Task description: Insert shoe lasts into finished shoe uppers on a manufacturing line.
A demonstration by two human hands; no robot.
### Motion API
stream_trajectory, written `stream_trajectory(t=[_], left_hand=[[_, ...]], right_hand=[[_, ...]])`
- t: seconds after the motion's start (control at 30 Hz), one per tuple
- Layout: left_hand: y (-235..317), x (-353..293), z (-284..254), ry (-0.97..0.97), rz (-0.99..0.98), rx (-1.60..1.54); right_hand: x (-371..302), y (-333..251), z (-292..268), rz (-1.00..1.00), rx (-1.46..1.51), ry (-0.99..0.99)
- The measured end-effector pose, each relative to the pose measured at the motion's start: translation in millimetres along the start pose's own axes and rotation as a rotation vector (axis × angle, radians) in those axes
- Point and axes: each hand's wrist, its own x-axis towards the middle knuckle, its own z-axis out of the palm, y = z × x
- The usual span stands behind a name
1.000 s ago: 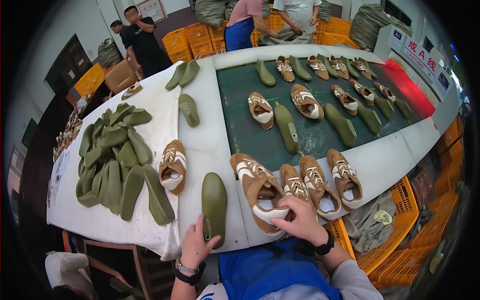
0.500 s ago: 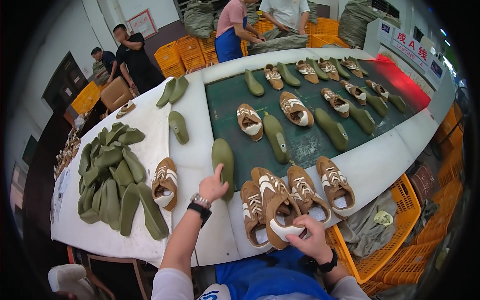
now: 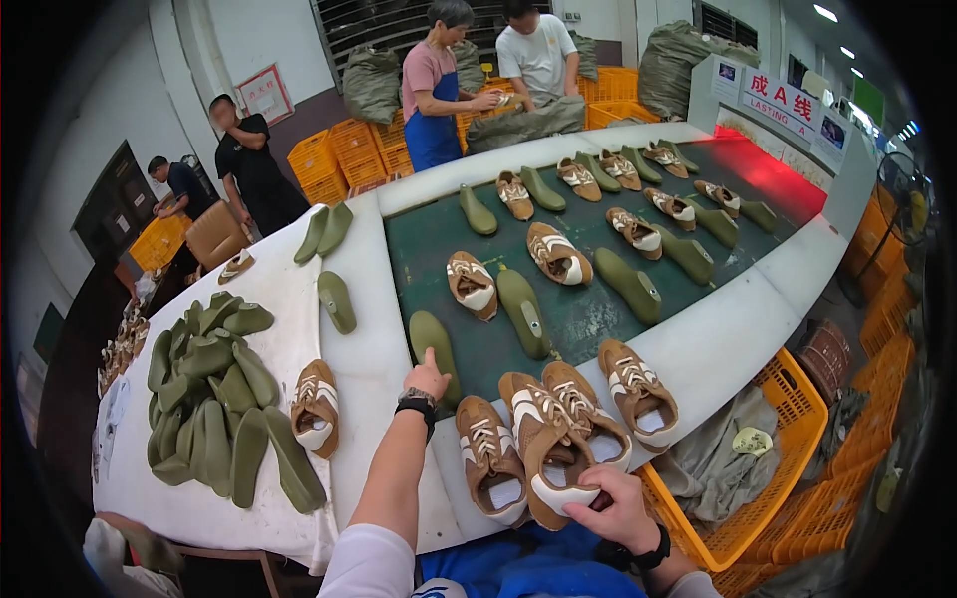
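My left hand [image 3: 429, 378] rests at the near end of a green shoe last [image 3: 435, 351] on the left edge of the dark green belt. Its index finger is stretched out on the last and its other fingers are partly hidden. My right hand [image 3: 615, 508] grips the heel of a brown sneaker [image 3: 538, 424] with white stripes, thumb outside the collar and fingers over the rim. The sneaker leans between another brown sneaker [image 3: 488, 453] on its left and one [image 3: 586, 411] on its right. A further sneaker [image 3: 638, 389] stands to the right.
Green lasts [image 3: 214, 384] lie heaped on the white cloth at left, beside a lone sneaker [image 3: 316, 411]. More sneakers and lasts stand in rows along the belt [image 3: 598, 319]. An orange crate [image 3: 797, 399] with grey cloth is at lower right. Co-workers stand beyond the table.
The whole view has shifted, so the table sits lower and further left. My hands keep their places on the last and the sneaker. The co-worker in the blue apron now stands straighter.
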Motion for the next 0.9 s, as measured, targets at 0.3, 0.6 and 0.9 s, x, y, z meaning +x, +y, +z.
stream_trajectory(t=[0.3,0.6,0.9], left_hand=[[-14.9,-137.9,-17.8,-0.204,0.477,-0.984],[-66.1,-270.8,-7.7,-0.425,0.273,-1.859],[-72.8,-279.1,-17.1,-0.158,0.105,-1.933]], right_hand=[[14.8,7.1,41.2,-0.084,0.052,-0.043],[42.9,-27.8,128.9,-0.378,-0.033,-0.63],[31.6,-50.4,155.6,-0.352,-0.137,-0.863]])
